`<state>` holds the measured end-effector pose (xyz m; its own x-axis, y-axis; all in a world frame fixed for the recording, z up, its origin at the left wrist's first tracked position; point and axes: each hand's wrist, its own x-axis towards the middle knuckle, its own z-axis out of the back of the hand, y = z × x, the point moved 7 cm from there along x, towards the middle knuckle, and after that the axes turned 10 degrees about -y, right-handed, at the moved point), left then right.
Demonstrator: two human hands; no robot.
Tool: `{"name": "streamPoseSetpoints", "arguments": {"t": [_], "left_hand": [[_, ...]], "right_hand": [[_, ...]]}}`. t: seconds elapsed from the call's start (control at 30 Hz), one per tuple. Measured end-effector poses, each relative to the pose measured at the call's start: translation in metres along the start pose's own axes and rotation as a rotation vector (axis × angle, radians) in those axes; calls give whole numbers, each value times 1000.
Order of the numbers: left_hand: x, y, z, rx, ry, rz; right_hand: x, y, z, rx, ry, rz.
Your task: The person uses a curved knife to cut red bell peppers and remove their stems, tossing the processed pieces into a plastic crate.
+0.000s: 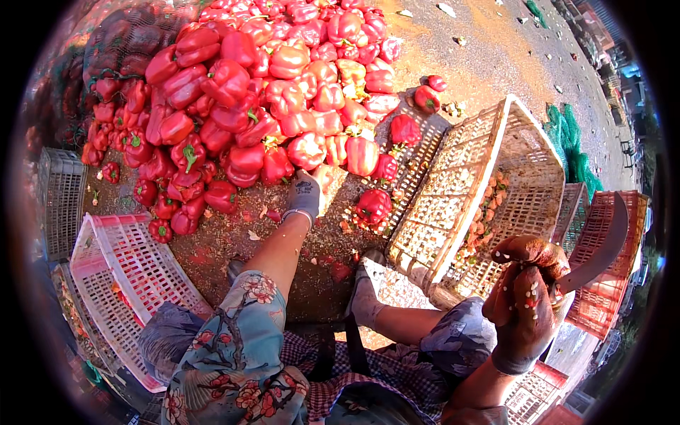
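Observation:
A large heap of red bell peppers (pixel 228 90) lies on the ground before me. My left hand (pixel 306 194), in a grey work glove, reaches to the near edge of the heap, at a red and pale bell pepper (pixel 307 151); its fingertips are in glare, so its grip is unclear. My right hand (pixel 523 305), in a stained glove dotted with seeds, is closed around the handle of a knife with a curved blade (pixel 600 252), held up at the right. Below it, a tilted plastic crate (pixel 451 186) holds pepper cores with stems (pixel 483 218).
A pink and white plastic crate (pixel 143 265) stands at my left, with a grey crate (pixel 62 196) behind it. Red crates (pixel 611 265) and green netting (pixel 568 138) are at the right. Netted peppers (pixel 125 42) lie at the upper left; loose peppers (pixel 373 206) lie near my feet.

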<state>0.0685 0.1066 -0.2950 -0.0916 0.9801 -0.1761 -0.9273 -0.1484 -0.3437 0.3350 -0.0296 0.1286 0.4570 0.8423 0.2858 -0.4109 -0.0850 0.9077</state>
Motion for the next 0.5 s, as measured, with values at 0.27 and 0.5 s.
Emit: {"name": "streamPoseSetpoints", "arguments": {"t": [0.27, 0.5], "left_hand": [[-68, 7, 48, -1354, -5, 302], [-98, -58, 267, -1179, -381, -270]], "right_hand": [[-12, 17, -33, 45, 142, -403], [-44, 14, -86, -94, 423, 17]]}}
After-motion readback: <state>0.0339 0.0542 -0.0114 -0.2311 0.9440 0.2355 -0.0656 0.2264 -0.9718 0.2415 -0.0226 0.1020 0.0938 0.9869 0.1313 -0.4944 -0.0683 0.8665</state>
